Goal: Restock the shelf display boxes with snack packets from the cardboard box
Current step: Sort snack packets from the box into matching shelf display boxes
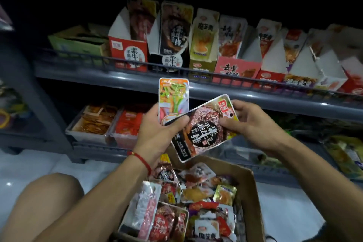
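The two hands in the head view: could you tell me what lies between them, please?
In the head view, a dark steak-print packet spans the gap, gripped by the left hand and the right hand. The left hand also holds an orange-green packet.

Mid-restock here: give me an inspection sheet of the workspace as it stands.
Surface: grey metal shelf with a wire front rail.
Job's things: open brown cardboard box of mixed packets below; upright display boxes, including a red-and-white one, on the shelf.
Clutter: clear plastic bins of snacks on the lower shelf.
Grippers: left hand holds an orange-and-green snack packet; both hands hold a dark silver-edged snack packet; right hand has its grip at that packet's top edge.
Cables: nothing seen.
Surroundings: pale floor; dark above.
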